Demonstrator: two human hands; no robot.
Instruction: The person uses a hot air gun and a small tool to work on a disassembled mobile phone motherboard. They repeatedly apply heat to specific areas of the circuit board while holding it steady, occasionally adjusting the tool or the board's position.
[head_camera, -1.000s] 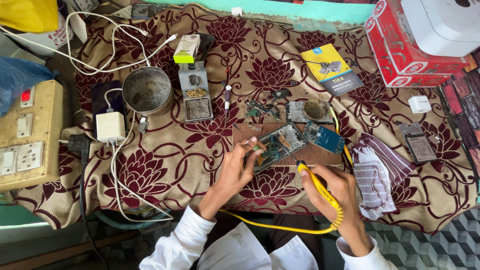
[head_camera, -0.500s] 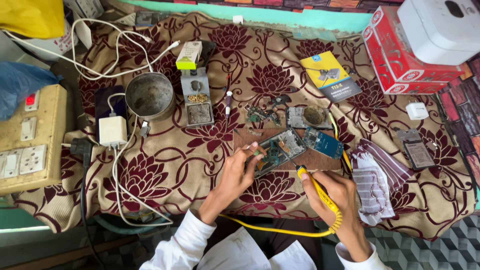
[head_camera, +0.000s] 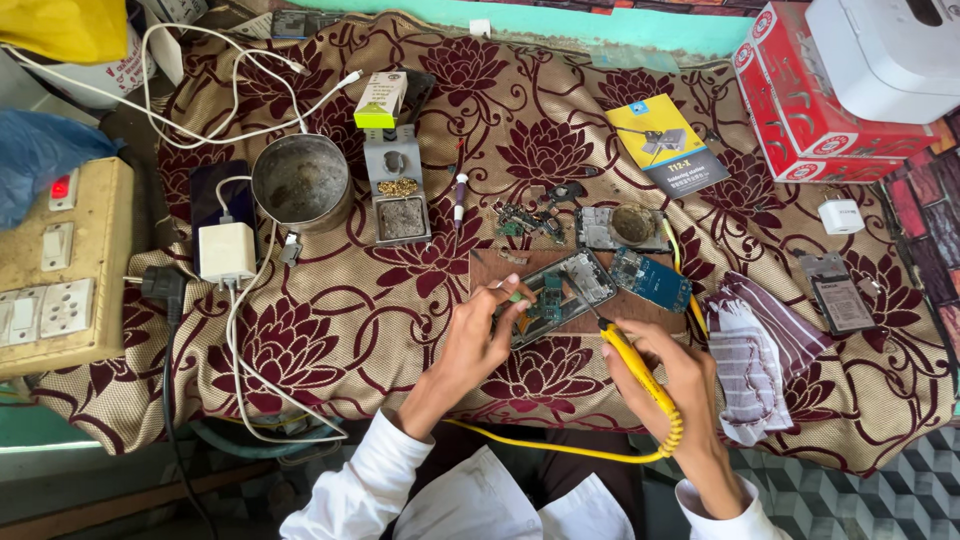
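At the far left edge a cream switchboard hangs over the side of the tabletop, which is draped in a tan cloth with maroon flowers. Just right of it a white charger block lies on a dark phone, its white cables looping toward the back edge, and a round metal tin sits beside a grey soldering-iron stand with a yellow-green box at its top. A bare stretch of cloth lies open in front of these, down to the near edge. The left hand rests there, its fingers pressing down on the left end of an opened phone circuit board, which lies tilted on a brown mat near the middle. The right hand has its fingers clenched round a yellow soldering iron, whose tip touches the board; its yellow cord curls off over the near edge. A blue board lies just right, then a striped cloth, a loose battery, and red boxes crowding the back right corner.
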